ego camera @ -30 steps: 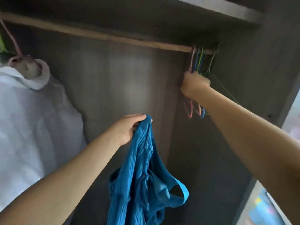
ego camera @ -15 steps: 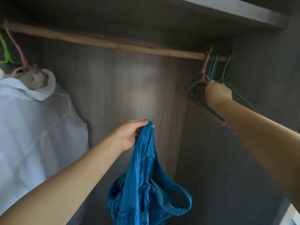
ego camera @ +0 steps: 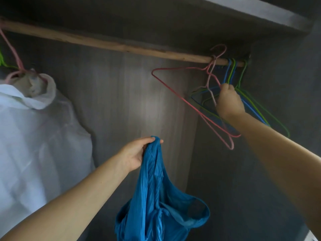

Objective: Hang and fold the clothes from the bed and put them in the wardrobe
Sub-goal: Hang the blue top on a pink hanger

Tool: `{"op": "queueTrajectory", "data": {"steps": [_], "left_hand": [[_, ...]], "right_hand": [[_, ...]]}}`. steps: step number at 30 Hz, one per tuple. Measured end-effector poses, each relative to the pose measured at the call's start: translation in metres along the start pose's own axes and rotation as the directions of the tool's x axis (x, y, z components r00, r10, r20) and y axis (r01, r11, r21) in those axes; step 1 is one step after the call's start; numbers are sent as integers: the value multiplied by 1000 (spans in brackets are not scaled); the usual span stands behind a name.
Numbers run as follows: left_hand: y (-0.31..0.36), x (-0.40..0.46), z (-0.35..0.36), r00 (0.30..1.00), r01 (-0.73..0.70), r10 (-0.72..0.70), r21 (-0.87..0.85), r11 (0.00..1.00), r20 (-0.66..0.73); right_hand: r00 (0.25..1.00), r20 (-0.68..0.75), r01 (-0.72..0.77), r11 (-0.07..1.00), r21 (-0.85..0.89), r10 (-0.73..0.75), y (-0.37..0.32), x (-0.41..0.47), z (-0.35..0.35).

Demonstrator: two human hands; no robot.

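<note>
Two hands busy: right hand grips a pink wire hanger, tilting it to unhook. Left hand pinches crumpled blue cotton top below, ready for hanging.

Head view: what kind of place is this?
Most likely the inside of a bedroom wardrobe: a wooden hanging rail runs under a shelf between dark wood-grain panels, a cluster of coloured wire hangers hooks over its right end, and a white garment already hangs at the left.

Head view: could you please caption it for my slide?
Left hand holds a blue garment while right hand grips pink hanger at the wardrobe rail.
</note>
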State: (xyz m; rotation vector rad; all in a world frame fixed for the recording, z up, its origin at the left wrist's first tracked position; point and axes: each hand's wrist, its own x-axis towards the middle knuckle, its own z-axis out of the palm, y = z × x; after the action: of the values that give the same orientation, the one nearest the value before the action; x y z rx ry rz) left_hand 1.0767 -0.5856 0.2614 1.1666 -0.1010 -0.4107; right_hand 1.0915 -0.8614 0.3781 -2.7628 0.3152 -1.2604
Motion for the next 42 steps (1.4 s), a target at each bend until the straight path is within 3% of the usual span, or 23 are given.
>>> {"op": "queueTrajectory", "data": {"steps": [7, 10, 14, 15, 17, 18, 19, 25, 31, 32, 34, 38, 42], "left_hand": [[0, -3, -14, 1000, 2, -2, 11, 1000, 0], [-1, -2, -14, 1000, 19, -19, 8, 1000, 6], [-5, -1, -11, 999, 43, -43, 4, 999, 21], [-6, -1, -11, 999, 45, -45, 7, 999, 23], [-6, -2, -11, 999, 40, -40, 11, 999, 28], [-6, -2, -12, 999, 37, -37, 10, 999, 28], [-6, -2, -12, 999, 37, -37, 4, 999, 26], [-4, -5, -17, 999, 45, -45, 6, 999, 16], [-14, -4, -15, 997, 68, -68, 6, 998, 29], [-17, -3, -13, 996, 78, -78, 12, 997, 35], [-25, -2, -8, 992, 111, -113, 32, 993, 57], [-47, 1, 5, 974, 194, -201, 73, 978, 104], [-72, 3, 9, 948, 287, -292, 56, 956, 125]], "right_hand": [[992, 124, -23, 990, 139, 6, -12, -13, 9], [979, 192, 25, 981, 190, -62, -17, -15, 5], [982, -122, 149, 989, 4, -147, -11, -9, -10], [988, -109, 103, 993, -54, -109, -7, -5, -12], [985, 165, -52, 998, -32, 56, 1, 6, -14], [941, 316, -141, 989, 38, 122, 3, 7, -12], [914, 377, -203, 974, 103, 151, 5, 7, -10], [980, 43, -193, 899, 392, 192, 11, -3, -6], [956, -193, -68, 808, 585, 221, 37, -77, 12], [948, -192, -82, 781, 619, 252, 45, -96, 19], [940, -56, -196, 667, 719, 337, 61, -129, 32], [849, 290, -440, 288, 851, 442, 83, -178, 33], [786, 333, -405, 26, 914, 521, 105, -222, 2]]}}
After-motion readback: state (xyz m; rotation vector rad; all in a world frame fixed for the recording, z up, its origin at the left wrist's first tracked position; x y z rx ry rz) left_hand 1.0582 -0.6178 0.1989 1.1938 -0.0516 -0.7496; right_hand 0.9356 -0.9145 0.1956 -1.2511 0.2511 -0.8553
